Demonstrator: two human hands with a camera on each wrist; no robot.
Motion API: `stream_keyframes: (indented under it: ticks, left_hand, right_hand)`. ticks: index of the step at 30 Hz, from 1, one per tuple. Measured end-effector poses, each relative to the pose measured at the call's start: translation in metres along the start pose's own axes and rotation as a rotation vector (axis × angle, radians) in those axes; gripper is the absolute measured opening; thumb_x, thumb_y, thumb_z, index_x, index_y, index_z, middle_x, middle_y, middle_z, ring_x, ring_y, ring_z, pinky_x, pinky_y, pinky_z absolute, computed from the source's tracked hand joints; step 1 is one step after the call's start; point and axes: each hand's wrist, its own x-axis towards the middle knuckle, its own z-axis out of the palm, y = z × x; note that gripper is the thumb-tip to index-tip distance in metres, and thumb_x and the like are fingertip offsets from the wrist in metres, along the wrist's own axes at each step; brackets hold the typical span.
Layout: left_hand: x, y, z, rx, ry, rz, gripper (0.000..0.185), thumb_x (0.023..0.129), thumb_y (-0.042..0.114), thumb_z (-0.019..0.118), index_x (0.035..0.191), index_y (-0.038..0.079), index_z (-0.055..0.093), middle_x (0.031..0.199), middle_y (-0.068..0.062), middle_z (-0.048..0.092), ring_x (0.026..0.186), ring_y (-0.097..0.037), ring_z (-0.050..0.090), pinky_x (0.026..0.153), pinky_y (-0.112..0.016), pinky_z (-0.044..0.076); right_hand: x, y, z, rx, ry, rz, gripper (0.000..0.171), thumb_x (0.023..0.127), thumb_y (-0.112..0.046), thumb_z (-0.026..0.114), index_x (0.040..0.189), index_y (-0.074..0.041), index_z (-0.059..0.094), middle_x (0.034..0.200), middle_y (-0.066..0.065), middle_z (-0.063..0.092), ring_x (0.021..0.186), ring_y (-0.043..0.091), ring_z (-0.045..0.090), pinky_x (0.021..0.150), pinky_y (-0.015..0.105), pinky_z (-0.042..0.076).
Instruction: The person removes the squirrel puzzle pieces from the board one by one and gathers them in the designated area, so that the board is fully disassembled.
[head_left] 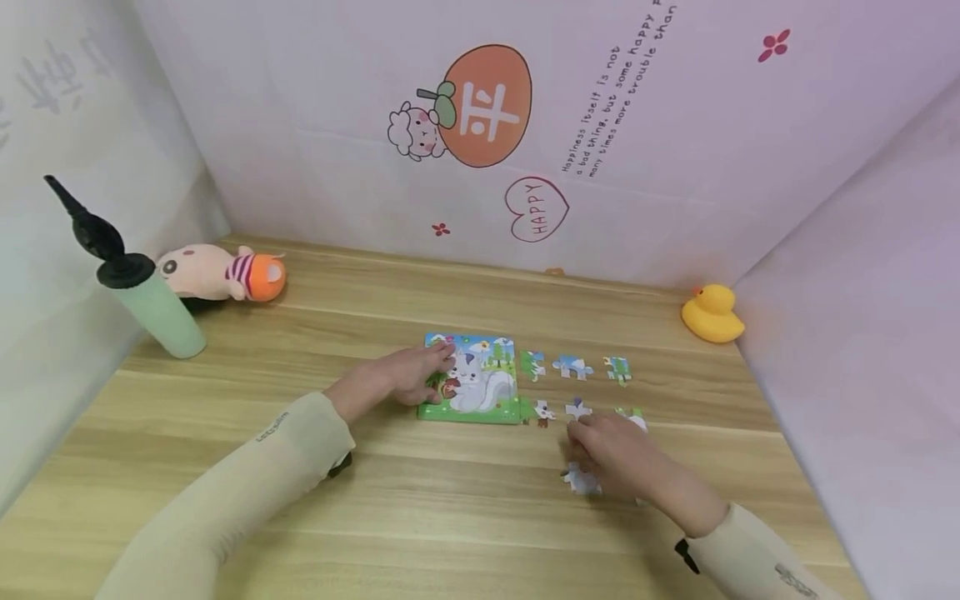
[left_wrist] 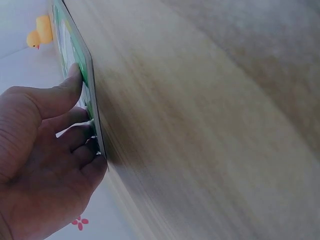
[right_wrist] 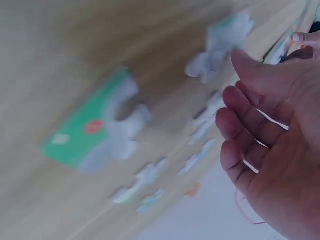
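Observation:
A square puzzle board with a squirrel picture lies on the table. My left hand rests on its left part, thumb and fingers spread over the surface. In the left wrist view the fingertips of the left hand sit along the board's edge. My right hand is over the loose puzzle pieces, its fingers loosely bent. A piece shows just past its fingertips, and another piece lies below it. In the right wrist view nothing shows between thumb and fingers; a green-edged piece lies beside the hand.
More pieces lie right of the board, among them a blue-white piece and a green-blue piece. A yellow rubber duck stands at the back right. At left are a green hand pump and a plush toy.

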Motion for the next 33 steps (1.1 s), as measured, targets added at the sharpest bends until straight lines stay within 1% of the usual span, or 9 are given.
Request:
stream_keyframes:
  ticks: [3, 7, 11, 16, 20, 23, 27, 31, 33]
  left_hand:
    - [-0.001, -0.001, 0.001, -0.004, -0.002, 0.003, 0.073, 0.102, 0.026, 0.066, 0.162, 0.004, 0.031, 0.176, -0.016, 0.010, 0.165, -0.034, 0.008, 0.136, -0.052, 0.015]
    - [-0.002, -0.001, -0.001, 0.001, 0.000, 0.003, 0.073, 0.102, 0.027, 0.067, 0.162, 0.005, 0.031, 0.176, -0.015, 0.010, 0.165, -0.034, 0.009, 0.136, -0.052, 0.015]
    - [-0.002, -0.001, -0.001, -0.003, 0.005, 0.003, 0.073, 0.101, 0.027, 0.068, 0.162, 0.006, 0.032, 0.176, -0.015, 0.011, 0.165, -0.034, 0.010, 0.136, -0.052, 0.016]
    - [-0.002, -0.003, 0.001, -0.015, 0.018, 0.008, 0.074, 0.101, 0.028, 0.068, 0.162, 0.006, 0.033, 0.176, -0.014, 0.012, 0.165, -0.034, 0.011, 0.136, -0.052, 0.016]
    - [0.000, -0.002, 0.003, -0.027, 0.033, 0.020, 0.074, 0.100, 0.027, 0.069, 0.162, 0.005, 0.034, 0.176, -0.013, 0.015, 0.165, -0.033, 0.012, 0.136, -0.052, 0.018]
    - [0.001, -0.002, 0.003, -0.030, 0.041, 0.027, 0.074, 0.100, 0.028, 0.070, 0.161, 0.005, 0.034, 0.176, -0.012, 0.016, 0.165, -0.033, 0.014, 0.136, -0.051, 0.018]
    - [0.000, -0.004, 0.002, -0.037, 0.048, 0.047, 0.073, 0.101, 0.027, 0.069, 0.160, 0.002, 0.036, 0.176, -0.014, 0.017, 0.164, -0.035, 0.014, 0.135, -0.053, 0.018]
    - [-0.002, -0.008, -0.001, -0.091, 0.033, 0.064, 0.070, 0.103, 0.028, 0.065, 0.160, 0.000, 0.035, 0.176, -0.014, 0.015, 0.165, -0.035, 0.012, 0.136, -0.053, 0.016]
    - [-0.003, -0.009, -0.002, -0.127, 0.015, 0.065, 0.074, 0.101, 0.030, 0.067, 0.160, 0.000, 0.034, 0.176, -0.014, 0.015, 0.165, -0.034, 0.010, 0.136, -0.052, 0.016]
  right_hand:
    - [0.017, -0.008, -0.007, -0.002, 0.016, -0.026, 0.019, 0.088, -0.005, 0.079, 0.087, -0.013, 0.062, 0.080, -0.005, 0.062, 0.069, 0.006, 0.048, 0.059, 0.020, 0.042]
    - [0.050, -0.024, -0.014, 0.026, 0.029, -0.068, 0.012, 0.094, -0.011, 0.076, 0.101, -0.009, 0.068, 0.097, 0.002, 0.071, 0.081, 0.011, 0.063, 0.069, 0.025, 0.056]
    - [0.085, -0.041, -0.015, 0.065, 0.003, -0.085, 0.027, 0.096, -0.025, 0.075, 0.117, -0.007, 0.070, 0.114, 0.006, 0.073, 0.101, 0.020, 0.071, 0.086, 0.036, 0.063]
    - [0.122, -0.056, -0.006, 0.111, -0.062, -0.075, 0.051, 0.097, -0.039, 0.073, 0.134, -0.005, 0.065, 0.134, 0.012, 0.068, 0.124, 0.028, 0.067, 0.102, 0.044, 0.061]
    - [0.139, -0.059, 0.004, 0.115, -0.075, -0.069, 0.057, 0.097, -0.044, 0.073, 0.135, -0.002, 0.064, 0.128, 0.012, 0.066, 0.115, 0.024, 0.067, 0.095, 0.039, 0.061]
    - [0.144, -0.060, 0.009, 0.123, -0.067, -0.061, 0.052, 0.096, -0.040, 0.074, 0.130, -0.001, 0.068, 0.120, 0.009, 0.065, 0.105, 0.020, 0.065, 0.091, 0.036, 0.060]
    - [0.147, -0.060, 0.013, 0.135, -0.046, -0.063, 0.044, 0.096, -0.036, 0.075, 0.127, -0.004, 0.071, 0.118, 0.009, 0.066, 0.102, 0.019, 0.064, 0.089, 0.036, 0.059]
    - [0.147, -0.062, 0.014, 0.140, -0.026, -0.073, 0.037, 0.096, -0.033, 0.076, 0.123, -0.008, 0.073, 0.114, 0.007, 0.065, 0.098, 0.018, 0.062, 0.085, 0.035, 0.058]
    - [0.147, -0.062, 0.015, 0.147, -0.022, -0.072, 0.035, 0.095, -0.032, 0.076, 0.121, -0.008, 0.074, 0.113, 0.006, 0.065, 0.096, 0.017, 0.062, 0.084, 0.033, 0.058]
